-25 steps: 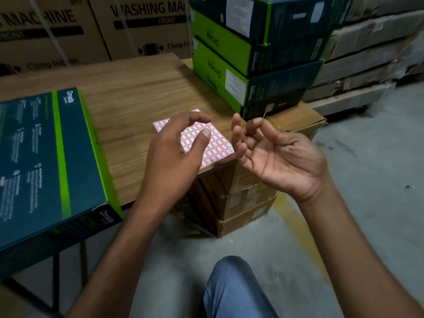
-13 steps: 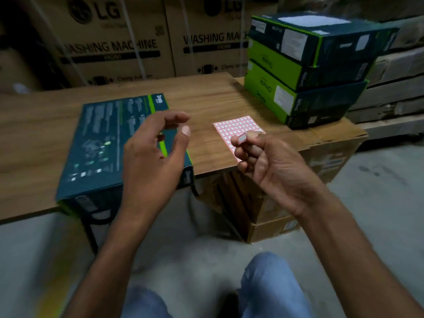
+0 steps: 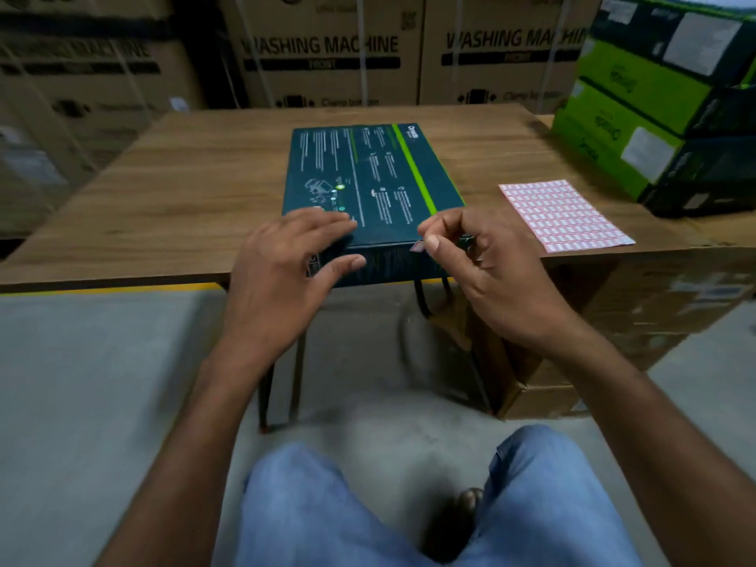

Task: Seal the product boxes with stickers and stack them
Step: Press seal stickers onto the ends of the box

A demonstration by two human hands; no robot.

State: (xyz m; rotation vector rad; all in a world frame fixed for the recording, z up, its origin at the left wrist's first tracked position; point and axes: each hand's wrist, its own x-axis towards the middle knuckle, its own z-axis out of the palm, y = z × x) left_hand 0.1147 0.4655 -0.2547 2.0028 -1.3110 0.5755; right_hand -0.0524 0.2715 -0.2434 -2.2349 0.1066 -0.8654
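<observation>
Dark green box lies flat at the near edge of the bench. The left grip is spread, fingers on the box top. The right grip pinches a small sticker by the box's front edge. A sticker sheet lies beside.

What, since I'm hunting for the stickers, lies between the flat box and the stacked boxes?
In the head view, the pink sticker sheet lies flat on the table between the flat box and the stacked boxes.
</observation>
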